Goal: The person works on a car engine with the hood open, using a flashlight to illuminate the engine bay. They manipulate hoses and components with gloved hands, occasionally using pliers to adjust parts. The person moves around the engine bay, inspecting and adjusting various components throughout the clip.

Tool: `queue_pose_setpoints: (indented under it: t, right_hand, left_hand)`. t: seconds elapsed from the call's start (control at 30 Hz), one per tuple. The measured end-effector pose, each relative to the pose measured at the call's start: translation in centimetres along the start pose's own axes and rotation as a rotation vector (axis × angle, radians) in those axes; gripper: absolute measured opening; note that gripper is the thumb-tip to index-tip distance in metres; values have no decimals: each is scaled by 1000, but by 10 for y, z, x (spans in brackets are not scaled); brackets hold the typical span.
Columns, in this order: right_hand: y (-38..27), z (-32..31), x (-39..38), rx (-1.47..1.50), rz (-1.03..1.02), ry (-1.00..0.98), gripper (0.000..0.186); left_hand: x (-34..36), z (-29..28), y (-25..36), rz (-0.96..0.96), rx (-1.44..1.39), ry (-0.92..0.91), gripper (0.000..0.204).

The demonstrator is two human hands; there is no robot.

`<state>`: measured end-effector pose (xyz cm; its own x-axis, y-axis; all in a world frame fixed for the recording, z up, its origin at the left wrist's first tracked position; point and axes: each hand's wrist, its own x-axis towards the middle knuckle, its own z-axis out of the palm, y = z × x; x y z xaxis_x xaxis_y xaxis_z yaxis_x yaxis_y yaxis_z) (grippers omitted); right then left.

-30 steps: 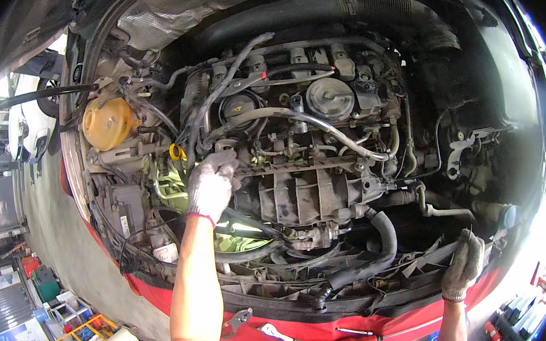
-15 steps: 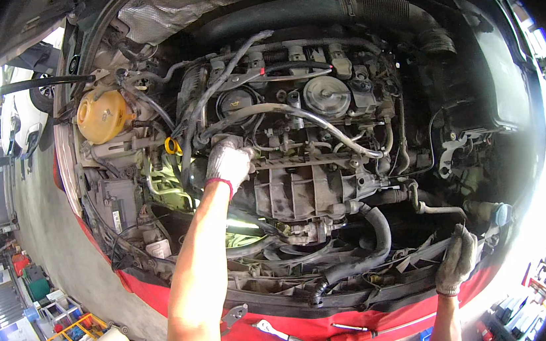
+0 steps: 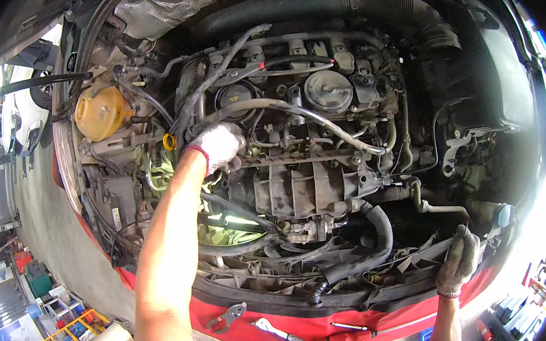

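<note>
My left hand (image 3: 218,144), in a white knit glove, reaches into the engine at the left end of the ribbed intake manifold (image 3: 298,189). Its fingers are curled, and what they grip is hidden behind the hand. Just above it arches a grey hose (image 3: 311,118); to its left is a yellow ring handle (image 3: 169,141). The black oil filler cap (image 3: 237,98) and a round grey cover (image 3: 328,93) lie beyond. Gloved too, my right hand (image 3: 458,264) rests at the front edge of the engine bay, fingers stretched upward beside the end of a bent metal pipe (image 3: 442,208).
An amber coolant tank (image 3: 101,115) stands at the left. On the red fender cover (image 3: 237,336) lie pliers (image 3: 227,318), a ratchet (image 3: 280,334) and a red-handled screwdriver (image 3: 350,339). A thick black hose (image 3: 378,232) bends down at the front. Floor-level tool trays (image 3: 81,337) sit lower left.
My left hand has shifted slightly left and farther into the engine, and its forearm has swung left, uncovering the pliers. My right hand has stayed in place.
</note>
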<state>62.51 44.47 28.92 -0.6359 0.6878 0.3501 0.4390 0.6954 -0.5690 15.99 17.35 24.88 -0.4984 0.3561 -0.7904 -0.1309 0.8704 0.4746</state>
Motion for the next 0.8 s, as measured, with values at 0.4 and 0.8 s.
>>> queue_pose_setpoints:
  t: [0.4,0.8]
  right_hand:
    - [-3,0,1,-14,-11,-7,21]
    - [-16,3,8,-1,8,-37,24]
  left_hand:
    - [-16,-41,3,178,212,-158,39]
    - [-29,19,-6,185,550,392,39]
